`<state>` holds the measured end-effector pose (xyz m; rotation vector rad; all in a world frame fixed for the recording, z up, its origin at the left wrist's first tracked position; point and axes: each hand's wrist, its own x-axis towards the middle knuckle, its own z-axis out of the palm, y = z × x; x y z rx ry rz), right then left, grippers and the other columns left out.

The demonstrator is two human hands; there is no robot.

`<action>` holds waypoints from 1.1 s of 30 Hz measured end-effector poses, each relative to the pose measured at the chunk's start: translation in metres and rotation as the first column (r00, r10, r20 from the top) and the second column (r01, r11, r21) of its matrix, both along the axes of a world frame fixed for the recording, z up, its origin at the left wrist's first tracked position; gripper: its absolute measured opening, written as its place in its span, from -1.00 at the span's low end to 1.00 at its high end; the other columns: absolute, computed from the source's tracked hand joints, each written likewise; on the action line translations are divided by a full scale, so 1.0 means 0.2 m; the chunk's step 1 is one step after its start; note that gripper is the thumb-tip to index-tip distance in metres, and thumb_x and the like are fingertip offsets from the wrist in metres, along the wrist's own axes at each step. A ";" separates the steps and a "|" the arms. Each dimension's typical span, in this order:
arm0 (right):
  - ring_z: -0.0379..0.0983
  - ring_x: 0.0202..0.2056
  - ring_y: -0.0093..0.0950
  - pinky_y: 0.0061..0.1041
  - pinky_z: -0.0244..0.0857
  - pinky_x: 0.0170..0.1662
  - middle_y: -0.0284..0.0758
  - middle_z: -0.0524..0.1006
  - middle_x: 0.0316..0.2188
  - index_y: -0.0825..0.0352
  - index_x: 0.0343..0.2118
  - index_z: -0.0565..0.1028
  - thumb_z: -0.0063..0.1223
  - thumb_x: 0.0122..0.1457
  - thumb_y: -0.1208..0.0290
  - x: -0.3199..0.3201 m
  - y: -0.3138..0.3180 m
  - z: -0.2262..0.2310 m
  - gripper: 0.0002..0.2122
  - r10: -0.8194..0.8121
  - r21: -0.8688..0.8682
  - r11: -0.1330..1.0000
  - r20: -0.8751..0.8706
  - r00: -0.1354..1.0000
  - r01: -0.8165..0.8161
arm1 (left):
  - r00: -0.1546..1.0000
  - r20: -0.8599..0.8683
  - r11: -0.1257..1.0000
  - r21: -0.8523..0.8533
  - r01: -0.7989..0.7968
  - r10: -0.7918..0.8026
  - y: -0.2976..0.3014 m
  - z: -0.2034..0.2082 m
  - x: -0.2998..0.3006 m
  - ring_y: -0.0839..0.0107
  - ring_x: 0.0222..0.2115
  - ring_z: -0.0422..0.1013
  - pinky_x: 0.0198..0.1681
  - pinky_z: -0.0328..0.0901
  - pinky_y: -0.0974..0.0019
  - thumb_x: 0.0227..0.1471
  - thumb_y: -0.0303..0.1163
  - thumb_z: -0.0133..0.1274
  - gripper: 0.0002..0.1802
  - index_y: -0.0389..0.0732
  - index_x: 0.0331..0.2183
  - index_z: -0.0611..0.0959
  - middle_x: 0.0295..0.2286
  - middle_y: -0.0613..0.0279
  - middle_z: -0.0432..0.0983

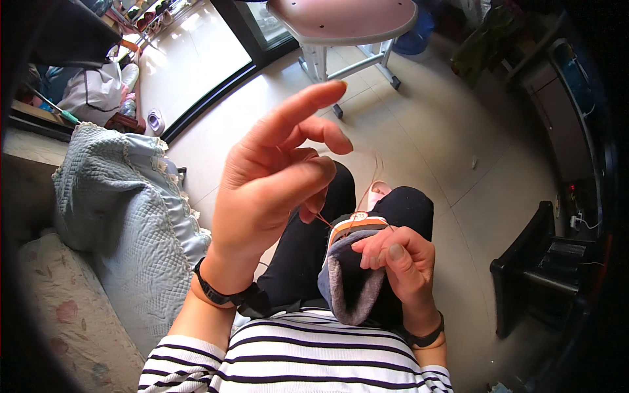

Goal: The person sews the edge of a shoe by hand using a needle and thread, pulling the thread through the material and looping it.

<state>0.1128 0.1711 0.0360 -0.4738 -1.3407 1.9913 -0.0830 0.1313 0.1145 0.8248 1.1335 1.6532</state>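
Observation:
A grey fleece-lined shoe (pixel 334 275), with orange and white bands and a round label at its far end, stands over my lap with its opening toward me. My right hand (pixel 406 262) pinches at the right edge of that opening; whether thread is also between its fingers is hidden. Raised to the left above the shoe is my left hand (pixel 275 170), index finger stretched out and the others curled. A thin brownish thread (pixel 324 221) runs from its lower fingers to the shoe. More of it loops up loosely beyond the label.
A quilted pale-blue cover (pixel 137 216) drapes over the seat on my left. Ahead stands a pink-topped stool (pixel 344 23) on tiled floor, beside a sliding door frame (pixel 216 98). A black rack (pixel 544 268) is at the right.

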 end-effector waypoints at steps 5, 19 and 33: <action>0.41 -0.49 -0.49 -0.29 0.38 -0.14 -0.31 0.43 -0.61 0.33 -0.55 0.37 -0.12 0.28 0.29 -0.01 0.01 -0.04 -0.71 0.011 0.024 1.000 -0.044 0.999 -0.010 | 0.996 0.067 0.983 0.170 -0.075 0.065 0.02 0.07 0.00 0.47 -0.51 0.42 -0.47 0.39 0.42 0.02 -0.66 -0.17 -0.37 -0.39 0.17 0.17 -0.14 -0.08 0.38; 0.41 -0.50 -0.49 -0.28 0.38 -0.16 -0.30 0.44 -0.62 0.36 -0.56 0.38 -0.08 0.24 0.34 0.06 0.00 -0.01 -0.73 0.042 0.144 0.988 0.121 0.992 -0.060 | 0.802 -0.574 0.963 0.268 -0.003 0.162 0.13 0.03 0.07 0.24 -0.15 0.48 -0.11 0.37 0.32 0.00 -0.69 -0.04 -0.59 -0.41 -0.04 0.47 -0.05 -0.02 0.39; 0.19 -0.60 -0.53 -0.51 0.18 -0.37 -0.40 0.31 -0.65 0.31 -0.58 0.27 -0.09 0.19 0.43 1.10 -0.13 -0.35 -0.79 -0.409 -0.405 0.723 0.402 0.819 0.560 | 0.966 0.059 0.967 -0.001 0.253 -0.253 -0.16 -0.39 0.13 -0.02 -0.05 0.37 0.05 0.28 0.02 0.19 -0.38 -0.26 -0.63 -0.43 -0.09 0.44 -0.11 -0.16 0.35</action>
